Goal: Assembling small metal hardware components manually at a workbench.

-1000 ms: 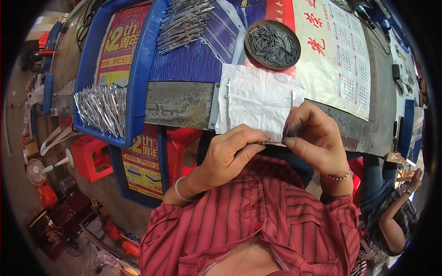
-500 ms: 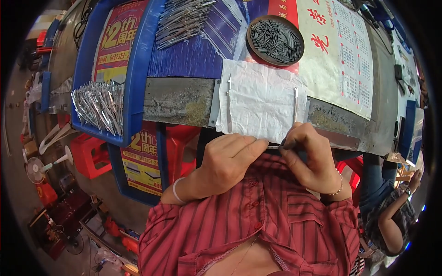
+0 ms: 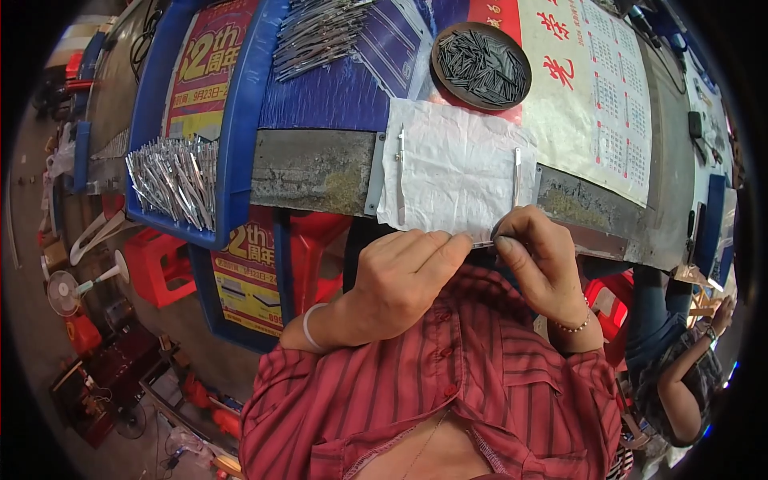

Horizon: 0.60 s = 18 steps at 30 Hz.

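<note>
Between the left hand and right hand, both pinching it, a slim, greyish metallic piece shows, mostly hidden.

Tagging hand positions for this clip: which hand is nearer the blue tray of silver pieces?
Left. The left hand is to the right of the blue tray, apart from it; the right hand is farther right, beyond the left hand.

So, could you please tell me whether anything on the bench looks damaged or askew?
On both sides of the creased white sheet, the grey bench edge looks scuffed, with patchy yellowish stains; nothing looks spilled.
</note>
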### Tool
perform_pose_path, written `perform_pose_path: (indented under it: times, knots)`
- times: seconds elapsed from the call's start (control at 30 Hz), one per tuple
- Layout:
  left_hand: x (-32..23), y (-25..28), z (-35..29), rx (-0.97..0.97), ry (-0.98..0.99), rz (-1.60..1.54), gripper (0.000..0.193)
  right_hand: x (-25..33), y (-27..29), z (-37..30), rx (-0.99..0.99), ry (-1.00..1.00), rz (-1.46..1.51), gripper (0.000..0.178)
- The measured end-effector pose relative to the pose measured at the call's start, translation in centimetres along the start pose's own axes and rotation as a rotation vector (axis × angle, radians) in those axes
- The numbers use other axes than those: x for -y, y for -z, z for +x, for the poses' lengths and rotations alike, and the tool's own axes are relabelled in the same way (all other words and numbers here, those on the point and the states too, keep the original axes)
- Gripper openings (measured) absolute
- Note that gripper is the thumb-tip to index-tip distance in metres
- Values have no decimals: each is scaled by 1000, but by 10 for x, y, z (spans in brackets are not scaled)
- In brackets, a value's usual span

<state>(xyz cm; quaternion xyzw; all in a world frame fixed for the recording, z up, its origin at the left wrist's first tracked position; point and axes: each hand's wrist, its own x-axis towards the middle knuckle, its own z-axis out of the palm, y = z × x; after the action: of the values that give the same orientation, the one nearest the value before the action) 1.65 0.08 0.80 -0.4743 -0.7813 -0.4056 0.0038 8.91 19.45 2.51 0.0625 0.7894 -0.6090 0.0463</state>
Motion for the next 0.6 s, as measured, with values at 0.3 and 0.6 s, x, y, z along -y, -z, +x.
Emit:
perform_pose_path:
  times: [0.3, 0.6]
  knots:
    - [0, 0, 2, 3, -43, 74, 32, -4, 0, 1, 9, -42, 90, 11]
    - [0, 1, 6, 21, -33, 84, 33, -11, -1, 3, 11, -115, 211, 13]
